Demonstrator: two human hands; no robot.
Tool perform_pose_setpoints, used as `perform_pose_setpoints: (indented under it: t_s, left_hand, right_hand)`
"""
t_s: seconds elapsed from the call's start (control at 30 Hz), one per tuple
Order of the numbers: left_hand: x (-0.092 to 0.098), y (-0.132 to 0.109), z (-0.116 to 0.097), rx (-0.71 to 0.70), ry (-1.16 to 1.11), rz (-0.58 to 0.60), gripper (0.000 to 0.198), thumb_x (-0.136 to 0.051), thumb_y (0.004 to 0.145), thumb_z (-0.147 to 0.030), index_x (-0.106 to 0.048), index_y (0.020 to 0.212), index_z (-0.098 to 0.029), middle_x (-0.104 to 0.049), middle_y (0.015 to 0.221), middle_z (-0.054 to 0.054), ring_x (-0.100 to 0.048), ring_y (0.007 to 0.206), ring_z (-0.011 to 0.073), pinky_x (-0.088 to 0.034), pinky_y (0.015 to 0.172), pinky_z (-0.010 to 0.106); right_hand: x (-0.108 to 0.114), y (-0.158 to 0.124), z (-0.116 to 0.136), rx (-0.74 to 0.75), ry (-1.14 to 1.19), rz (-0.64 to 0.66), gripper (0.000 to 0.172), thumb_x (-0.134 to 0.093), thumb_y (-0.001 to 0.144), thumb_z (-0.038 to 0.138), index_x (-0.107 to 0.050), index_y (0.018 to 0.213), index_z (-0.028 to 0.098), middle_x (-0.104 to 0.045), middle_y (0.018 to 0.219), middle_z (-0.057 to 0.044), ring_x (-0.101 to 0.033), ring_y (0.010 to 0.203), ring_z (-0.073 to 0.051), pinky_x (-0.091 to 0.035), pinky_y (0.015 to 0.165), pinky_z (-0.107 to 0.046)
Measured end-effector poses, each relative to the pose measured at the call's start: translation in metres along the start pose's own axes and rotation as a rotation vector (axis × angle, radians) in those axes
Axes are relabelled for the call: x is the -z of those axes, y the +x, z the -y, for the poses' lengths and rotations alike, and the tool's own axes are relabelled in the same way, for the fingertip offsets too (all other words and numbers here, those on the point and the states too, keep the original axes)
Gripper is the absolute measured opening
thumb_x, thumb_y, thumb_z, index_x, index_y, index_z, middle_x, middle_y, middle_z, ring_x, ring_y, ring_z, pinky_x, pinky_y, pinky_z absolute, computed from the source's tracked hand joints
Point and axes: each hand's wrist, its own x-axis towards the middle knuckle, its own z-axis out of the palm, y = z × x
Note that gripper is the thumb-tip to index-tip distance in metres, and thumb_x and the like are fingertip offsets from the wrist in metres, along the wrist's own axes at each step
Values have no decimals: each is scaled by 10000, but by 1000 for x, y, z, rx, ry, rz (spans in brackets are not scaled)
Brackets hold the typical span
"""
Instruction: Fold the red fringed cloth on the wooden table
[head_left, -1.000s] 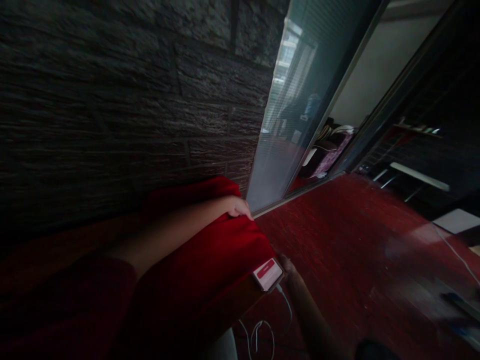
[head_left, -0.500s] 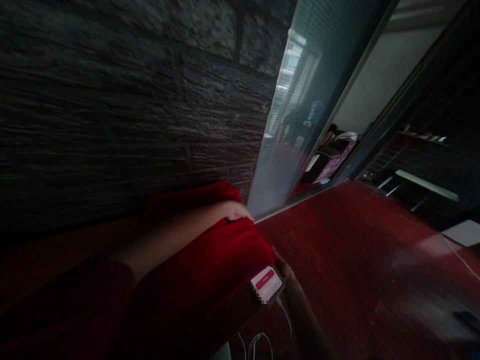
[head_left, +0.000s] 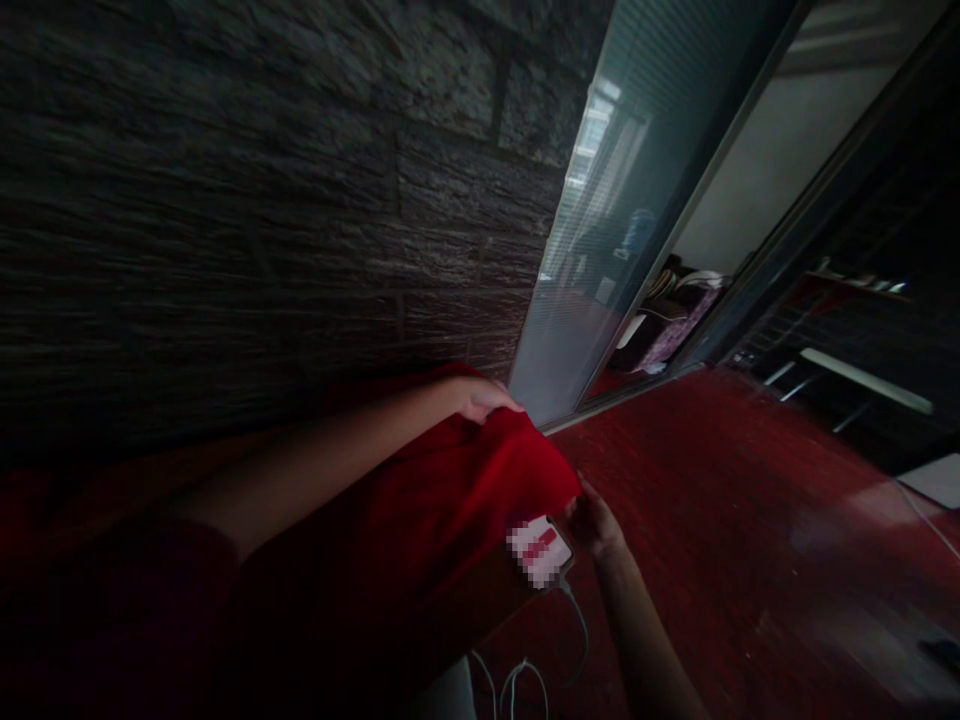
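A red cloth (head_left: 517,460) lies over a narrow surface against the wall, its end raised between my hands; whether it is a garment I cannot tell. My left hand (head_left: 484,397) has its fingers closed on the cloth's far edge, on the wall side. At the near corner my right hand (head_left: 594,520) pinches the same cloth, its fingertips partly hidden in shade. A lit phone (head_left: 541,552) lies on the surface beside the cloth, just left of my right hand. From its end runs a white cable (head_left: 581,615).
A dark stone-textured wall (head_left: 315,200) rises behind the surface. Beyond stand a glass panel (head_left: 592,250) and an open doorway with a cloth-draped piece of furniture (head_left: 671,315). A white bench (head_left: 866,380) stands on the red floor (head_left: 690,510) at the right.
Both hands have shifted right and lifted the cloth's end, which now rises in a fold. My right hand has come up from beside the phone to the cloth's corner. The view has tilted slightly.
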Motion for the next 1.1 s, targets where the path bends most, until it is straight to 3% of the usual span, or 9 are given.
perform_pose_setpoints:
  t_s: [0.1,0.27,0.37,0.5,0.67,0.8,0.97,1.03,1.1]
  left_hand:
    - [6,-47,-14,-77,-113,-38,166,-826,720,-211,-714,775,-102,-728,721,62,-650,601,131,-542,647,263]
    - [17,-150,-18,-268,-193,-82,216,-832,724,-255,-742,869,-123,-758,907,91,-690,755,156,-539,752,275]
    - [25,-211,-2,-369,-191,-205,196,-829,719,-269,-744,860,-162,-757,949,69,-688,803,172,-537,778,290]
    - [35,-276,51,-442,-48,-405,276,-803,728,-385,-741,905,-183,-747,1010,63,-674,888,196,-520,802,287]
    - [51,-334,154,-247,287,-531,353,-670,796,-535,-724,935,-215,-733,1030,21,-640,969,212,-483,829,276]
    - [60,-359,220,-69,405,-533,447,-546,848,-592,-697,1045,-221,-710,1116,28,-614,1050,231,-457,862,272]
    - [61,-356,249,-77,433,-420,447,-526,860,-602,-670,1053,-225,-707,1104,25,-620,1035,221,-452,866,253]
    - [62,-352,251,-88,451,-405,441,-546,845,-609,-673,1018,-223,-711,1066,23,-628,1015,225,-457,858,257]
    - [64,-349,253,-71,470,-432,446,-553,830,-621,-682,984,-223,-714,1045,27,-634,1013,240,-466,859,274]
  right_hand:
    - [-39,-28,34,143,110,-162,189,-788,734,252,-646,856,229,-607,559,72,-526,431,-68,-471,425,-158]
    - [-129,-91,57,281,106,-74,295,-837,698,293,-669,928,216,-590,590,76,-502,444,-43,-460,432,-131]
    - [-174,-119,39,373,87,-35,315,-850,680,284,-696,943,207,-638,673,57,-537,502,-44,-484,482,-139]
    - [-210,-142,-27,344,-18,-75,347,-844,686,362,-728,979,216,-700,865,21,-531,525,-39,-460,478,-153]
    - [-221,-181,-130,240,-323,-119,458,-789,738,476,-706,1118,234,-666,704,24,-555,525,-103,-483,525,-228]
    - [-219,-205,-170,282,-560,-108,521,-761,776,456,-652,1244,254,-720,879,-19,-645,723,-182,-537,632,-279]
    - [-209,-203,-176,296,-534,-44,439,-803,745,318,-691,1170,303,-645,1269,-33,-563,1197,-259,-537,930,-358]
    - [-202,-202,-172,248,-506,-10,452,-815,733,280,-693,1168,305,-662,1234,-40,-602,1132,-250,-555,889,-346]
    - [-193,-201,-160,198,-514,28,491,-819,731,295,-679,1200,271,-726,1001,-55,-673,856,-217,-576,692,-306]
